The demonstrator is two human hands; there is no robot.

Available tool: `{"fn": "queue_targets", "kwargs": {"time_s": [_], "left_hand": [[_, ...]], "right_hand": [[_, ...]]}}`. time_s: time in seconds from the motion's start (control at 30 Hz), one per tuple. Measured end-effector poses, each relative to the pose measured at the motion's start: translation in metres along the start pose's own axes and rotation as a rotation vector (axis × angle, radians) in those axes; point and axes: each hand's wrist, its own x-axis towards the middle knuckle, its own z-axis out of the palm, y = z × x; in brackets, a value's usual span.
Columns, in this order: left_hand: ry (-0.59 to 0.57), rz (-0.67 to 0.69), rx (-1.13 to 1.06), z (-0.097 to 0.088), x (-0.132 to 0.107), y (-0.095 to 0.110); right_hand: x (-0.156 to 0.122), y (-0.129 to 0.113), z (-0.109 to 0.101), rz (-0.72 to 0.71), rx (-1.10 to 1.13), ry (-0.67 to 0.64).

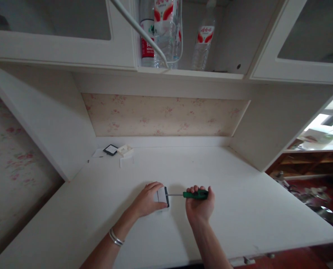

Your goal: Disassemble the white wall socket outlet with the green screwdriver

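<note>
My left hand [150,200] grips a small white box-like piece with a dark edge [162,195], thumb on its near side and fingers on its far side. The piece rests on or just above the white tabletop [225,172]; which, I cannot tell. In my right hand [200,207] is a screwdriver with a green handle [196,194], fingers wrapped round it. Its metal shaft points left, and the tip meets the piece's dark edge. What the tip engages is too small to make out.
At the back left lie a dark-framed square plate [110,150], an off-white open box part [125,150] and a flat white piece [126,161]. Above hangs a cabinet shelf with plastic bottles [203,45] and a white cable [138,28]. Side panels flank the tabletop.
</note>
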Motion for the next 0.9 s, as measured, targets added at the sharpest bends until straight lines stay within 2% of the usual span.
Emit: {"fn": "queue_targets", "kwargs": {"time_s": [0.17,0.3,0.4,0.57,0.73,0.9], "left_hand": [[0.183,-0.035,-0.046,-0.002,0.001,-0.008],[0.305,-0.081,0.014,-0.016,0.013,-0.031],[0.278,-0.165,0.155,-0.03,0.024,-0.059],[0.127,-0.25,0.427,-0.049,0.046,-0.095],[0.109,-0.285,0.453,-0.055,0.068,-0.11],[0.17,-0.325,0.476,-0.062,0.087,-0.122]], "right_hand": [[-0.01,-0.008,0.021,-0.032,-0.065,-0.108],[-0.018,-0.006,0.027,-0.049,-0.125,-0.157],[-0.023,-0.003,0.026,-0.018,-0.157,-0.176],[-0.029,0.001,0.021,0.032,-0.156,-0.189],[-0.028,0.002,0.015,-0.024,-0.387,-0.197],[-0.028,-0.009,0.001,-0.122,-0.73,-0.193]]}}
